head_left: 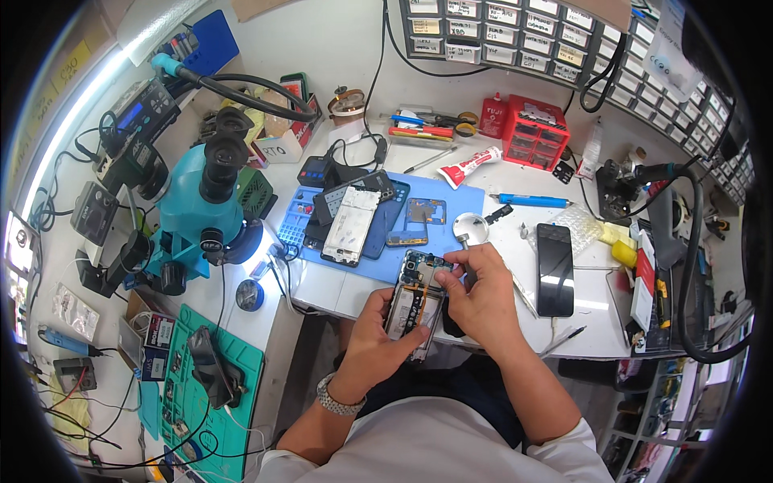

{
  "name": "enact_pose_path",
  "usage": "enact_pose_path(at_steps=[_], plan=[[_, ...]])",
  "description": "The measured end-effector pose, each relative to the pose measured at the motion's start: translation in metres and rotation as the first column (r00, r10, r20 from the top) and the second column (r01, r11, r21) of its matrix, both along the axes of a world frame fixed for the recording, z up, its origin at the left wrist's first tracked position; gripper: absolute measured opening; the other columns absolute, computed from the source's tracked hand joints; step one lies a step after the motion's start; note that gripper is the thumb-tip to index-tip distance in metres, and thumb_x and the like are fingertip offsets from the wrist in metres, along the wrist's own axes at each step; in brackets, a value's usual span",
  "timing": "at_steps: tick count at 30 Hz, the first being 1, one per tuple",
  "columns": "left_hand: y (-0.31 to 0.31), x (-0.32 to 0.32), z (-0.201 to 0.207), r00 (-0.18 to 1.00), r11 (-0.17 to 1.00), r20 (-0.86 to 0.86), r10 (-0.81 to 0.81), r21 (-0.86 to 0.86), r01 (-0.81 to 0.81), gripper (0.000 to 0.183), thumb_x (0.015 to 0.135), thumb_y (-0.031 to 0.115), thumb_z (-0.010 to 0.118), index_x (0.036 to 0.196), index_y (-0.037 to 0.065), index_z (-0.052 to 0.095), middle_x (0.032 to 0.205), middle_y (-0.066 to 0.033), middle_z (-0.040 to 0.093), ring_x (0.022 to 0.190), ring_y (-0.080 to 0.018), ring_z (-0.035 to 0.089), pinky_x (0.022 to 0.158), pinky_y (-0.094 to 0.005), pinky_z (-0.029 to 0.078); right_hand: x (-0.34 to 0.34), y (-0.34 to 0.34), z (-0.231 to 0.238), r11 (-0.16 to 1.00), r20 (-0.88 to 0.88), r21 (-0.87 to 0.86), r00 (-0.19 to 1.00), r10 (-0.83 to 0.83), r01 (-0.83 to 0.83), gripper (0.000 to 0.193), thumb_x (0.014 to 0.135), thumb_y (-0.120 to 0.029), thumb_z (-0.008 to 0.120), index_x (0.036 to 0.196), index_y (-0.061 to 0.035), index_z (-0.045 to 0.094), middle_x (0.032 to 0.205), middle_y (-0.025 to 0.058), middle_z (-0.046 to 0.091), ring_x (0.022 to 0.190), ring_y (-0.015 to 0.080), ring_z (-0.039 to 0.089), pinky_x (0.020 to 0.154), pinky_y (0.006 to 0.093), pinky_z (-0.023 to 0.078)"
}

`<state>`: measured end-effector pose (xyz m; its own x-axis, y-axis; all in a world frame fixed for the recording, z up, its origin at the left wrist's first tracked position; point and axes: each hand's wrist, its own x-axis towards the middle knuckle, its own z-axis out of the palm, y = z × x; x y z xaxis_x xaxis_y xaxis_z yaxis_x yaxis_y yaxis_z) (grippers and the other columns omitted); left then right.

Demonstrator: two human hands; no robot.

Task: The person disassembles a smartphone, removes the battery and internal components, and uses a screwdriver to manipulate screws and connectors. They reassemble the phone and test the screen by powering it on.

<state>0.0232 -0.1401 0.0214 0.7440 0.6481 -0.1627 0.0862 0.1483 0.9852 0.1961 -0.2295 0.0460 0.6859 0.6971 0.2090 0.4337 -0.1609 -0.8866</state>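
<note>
Silver-and-black opened phone [422,303]: left hand [375,336] clasps it, fingers curled; right hand [483,295], fingers nearly closed, apparently works its top corner, hold unclear; next calls for steadiness.

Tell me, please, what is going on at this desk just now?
A person holds an opened phone in the left grip, with its insides exposed. The right grip is at the phone's upper right edge; whether it pinches a small part is not clear. Other phone parts lie on a blue mat ahead, and a dark-screened phone lies to the right.
</note>
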Motion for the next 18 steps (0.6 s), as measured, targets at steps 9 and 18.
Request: enact_pose_path(at_steps=[9,18], plan=[[-0.004,-0.003,0.007,0.999,0.993,0.039,0.034,-0.116,-0.03,0.056,0.096,0.006,0.084,0.14,-0.001,0.05,0.117,-0.0083,0.071,0.104,-0.0118,0.07,0.09,-0.03,0.06,0.001,0.002,-0.006,0.997,-0.098,0.066,0.995,-0.019,0.025,0.029,0.092,-0.007,0.083,0.12,-0.0051,0.074,0.103,0.0083,0.063,0.084,0.0165,0.062,0.07,0.0311,0.05],[0.011,0.005,0.0,0.91,0.89,0.292,0.295,-0.43,-0.15,0.047,0.104,-0.001,0.072,0.142,-0.002,0.046,0.125,-0.0137,0.073,0.112,-0.0165,0.073,0.099,-0.0344,0.061,-0.002,-0.015,-0.002,0.962,0.082,0.154,0.974,0.213,-0.224,0.031,0.088,-0.008,0.087,0.118,-0.0122,0.079,0.128,0.0161,0.06,0.105,0.0252,0.064,0.084,0.0368,0.053]])
